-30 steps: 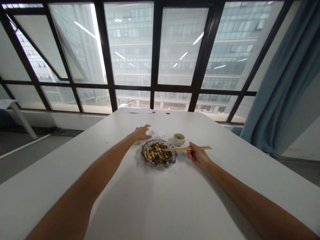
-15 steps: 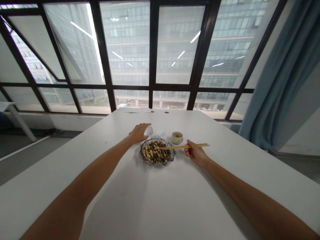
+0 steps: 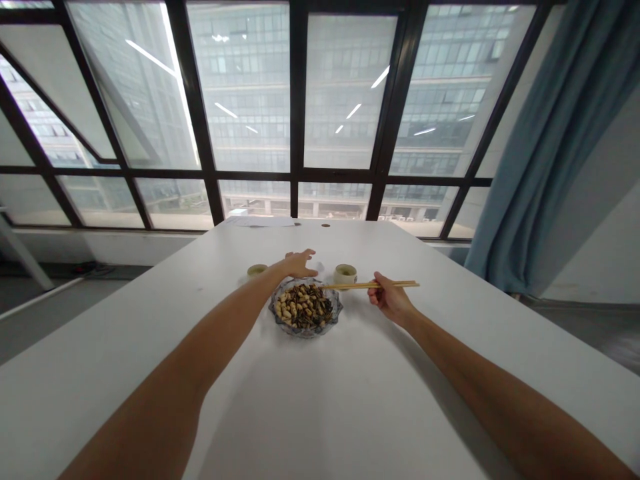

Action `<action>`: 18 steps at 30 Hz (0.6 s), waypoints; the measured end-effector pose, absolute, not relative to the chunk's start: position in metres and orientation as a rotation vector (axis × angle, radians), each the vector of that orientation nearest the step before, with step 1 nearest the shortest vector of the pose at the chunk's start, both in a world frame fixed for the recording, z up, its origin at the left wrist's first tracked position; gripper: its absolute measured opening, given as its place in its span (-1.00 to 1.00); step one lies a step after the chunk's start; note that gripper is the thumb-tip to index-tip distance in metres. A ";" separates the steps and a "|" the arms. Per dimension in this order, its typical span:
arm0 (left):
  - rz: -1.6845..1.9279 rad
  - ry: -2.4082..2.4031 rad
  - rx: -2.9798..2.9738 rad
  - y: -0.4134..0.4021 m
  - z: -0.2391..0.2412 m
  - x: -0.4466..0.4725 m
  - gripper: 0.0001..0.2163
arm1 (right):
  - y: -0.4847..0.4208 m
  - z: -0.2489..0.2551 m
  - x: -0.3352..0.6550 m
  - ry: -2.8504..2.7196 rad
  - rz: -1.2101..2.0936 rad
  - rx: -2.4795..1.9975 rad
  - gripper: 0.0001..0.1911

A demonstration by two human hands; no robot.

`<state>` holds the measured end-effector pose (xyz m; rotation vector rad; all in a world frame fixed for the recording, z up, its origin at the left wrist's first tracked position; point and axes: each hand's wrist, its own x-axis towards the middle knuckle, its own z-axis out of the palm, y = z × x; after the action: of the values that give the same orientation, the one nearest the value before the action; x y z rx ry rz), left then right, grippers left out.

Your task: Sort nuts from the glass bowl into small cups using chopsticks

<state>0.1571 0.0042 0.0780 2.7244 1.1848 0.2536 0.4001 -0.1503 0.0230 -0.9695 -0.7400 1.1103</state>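
Observation:
A glass dish [image 3: 305,309] of peanuts and dark seeds sits on the white table [image 3: 320,400]. My right hand [image 3: 389,300] is closed on a pair of wooden chopsticks [image 3: 373,285], whose tips reach over the dish's right rim. My left hand [image 3: 299,264] stretches out just behind the dish with its fingers spread flat, over a small white object that it mostly hides. A small beige cup [image 3: 345,273] stands right of that hand. Another small cup [image 3: 257,270] stands to its left.
Papers [image 3: 260,221] lie at the table's far edge beside a round hole [image 3: 325,225]. Large dark-framed windows [image 3: 300,113] fill the background. A blue curtain [image 3: 545,147] hangs at the right. The floor drops away left of the table.
My left hand moved right behind the dish and its fingers spread, uncovering the small cup on the left. My right hand lifted the chopsticks slightly, their tips now at the dish's rim.

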 end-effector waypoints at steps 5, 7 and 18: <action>0.423 0.957 2.953 0.003 0.076 0.166 -0.30 | -0.149 0.028 0.413 -0.753 1.068 -0.955 -0.66; 0.576 0.769 3.087 0.002 0.078 0.164 -0.33 | -0.149 0.029 0.417 -0.741 1.049 -0.940 -0.67; 0.354 1.320 2.755 0.006 0.078 0.163 -0.24 | -0.146 0.027 0.426 -0.680 0.945 -0.944 -0.65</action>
<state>0.1632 0.0062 0.0776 2.7550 1.3205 0.3544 0.4259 -0.1463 0.0270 -0.9443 -0.6796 0.9450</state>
